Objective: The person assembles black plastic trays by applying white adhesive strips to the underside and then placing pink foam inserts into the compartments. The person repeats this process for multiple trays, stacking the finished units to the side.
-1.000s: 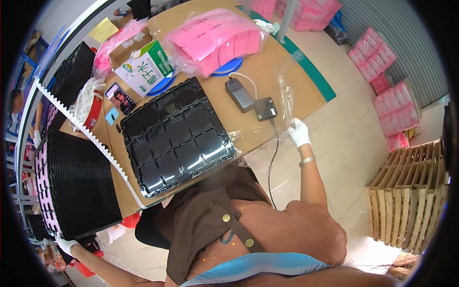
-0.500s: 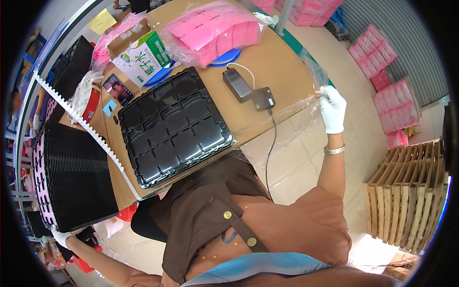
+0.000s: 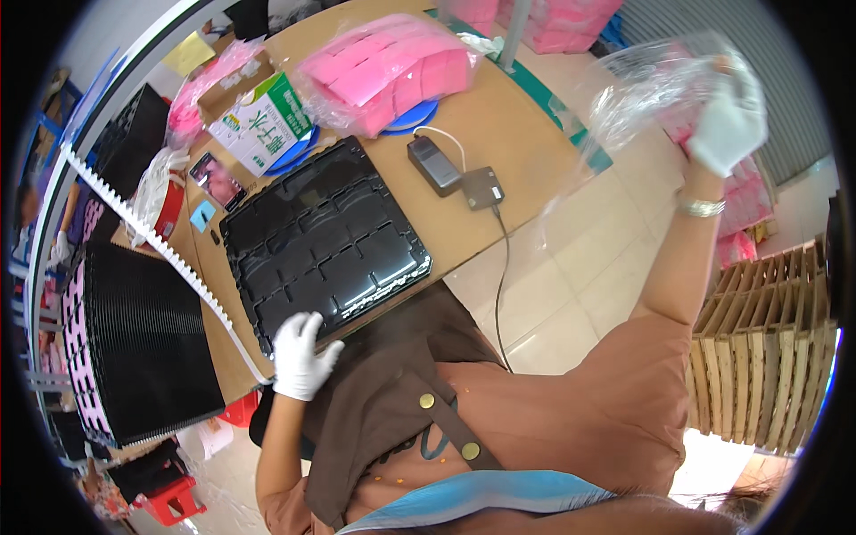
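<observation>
My right hand (image 3: 731,125), in a white glove, is raised at the far right beyond the table. Its fingers are closed on a clear plastic bag (image 3: 633,98), which trails leftward over the table's corner. My left hand (image 3: 301,358), also gloved in white, lies at the near left corner of a black plastic tray (image 3: 321,241) with moulded compartments. Its fingers are stretched and the thumb stands apart; nothing is in it. More trays may lie under the top one, as layered edges show along the near side.
A tall stack of black trays (image 3: 147,339) stands at the left. Pink bagged packs (image 3: 392,71), a carton (image 3: 263,125), a phone (image 3: 217,181), and a power bank (image 3: 435,164) wired to a small black box (image 3: 482,188) sit on the table (image 3: 526,152). Wooden frames (image 3: 758,357) stand at right.
My right hand has moved up and outward, drawing the clear bag with it. My left hand has left the tray stack's lower edge and come right to the black tray on the table.
</observation>
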`<state>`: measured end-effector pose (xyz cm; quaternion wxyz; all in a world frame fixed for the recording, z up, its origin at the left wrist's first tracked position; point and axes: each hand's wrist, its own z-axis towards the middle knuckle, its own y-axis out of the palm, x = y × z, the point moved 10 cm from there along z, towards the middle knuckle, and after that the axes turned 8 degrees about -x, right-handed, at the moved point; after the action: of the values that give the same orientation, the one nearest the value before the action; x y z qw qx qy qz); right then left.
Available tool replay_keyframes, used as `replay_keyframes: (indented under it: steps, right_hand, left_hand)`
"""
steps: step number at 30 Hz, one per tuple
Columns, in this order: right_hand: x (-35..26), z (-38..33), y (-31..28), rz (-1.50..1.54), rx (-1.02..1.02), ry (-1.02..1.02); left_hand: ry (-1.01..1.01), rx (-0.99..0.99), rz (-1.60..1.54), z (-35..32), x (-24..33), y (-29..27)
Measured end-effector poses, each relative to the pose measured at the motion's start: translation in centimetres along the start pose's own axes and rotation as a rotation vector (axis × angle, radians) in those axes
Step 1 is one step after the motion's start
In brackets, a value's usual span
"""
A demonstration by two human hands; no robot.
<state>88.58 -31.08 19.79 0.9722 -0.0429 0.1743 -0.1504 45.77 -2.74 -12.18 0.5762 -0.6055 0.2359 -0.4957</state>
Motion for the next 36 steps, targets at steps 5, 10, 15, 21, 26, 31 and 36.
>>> replay_keyframes:
  steps: [5,10,15,21,26,31,36]
  right_hand:
    - [21.3,-6.1,-21.5,-0.833,0.601,0.336]
    - [37.5,-38.4,-30.0,-1.279,0.051,1.243]
    - [32.3,-76.4,-20.4,-1.005,-1.424,1.49]
    - [32.6,-76.9,4.2,-0.746,-1.837,0.804]
    - [39.3,-71.7,20.6,-0.72,-1.993,0.505]
    - [39.1,-68.7,24.5,-0.685,-1.878,0.713]
    - [41.4,-73.0,16.9,-0.692,-1.705,0.83]
  left_hand:
    - [-0.011,0.073,0.093,-0.1,-2.0,4.1]
    - [-0.039,0.104,0.143,0.3,-1.8,5.0]
    - [-0.072,0.097,0.152,0.6,-2.0,5.2]
    - [-0.128,0.11,0.265,-0.3,-1.3,4.2]
    - [-0.119,0.132,0.23,0.4,-1.6,4.7]
    - [-0.13,0.181,0.24,0.6,-1.5,3.9]
    - [-0.125,0.193,0.227,1.4,-1.0,3.5]
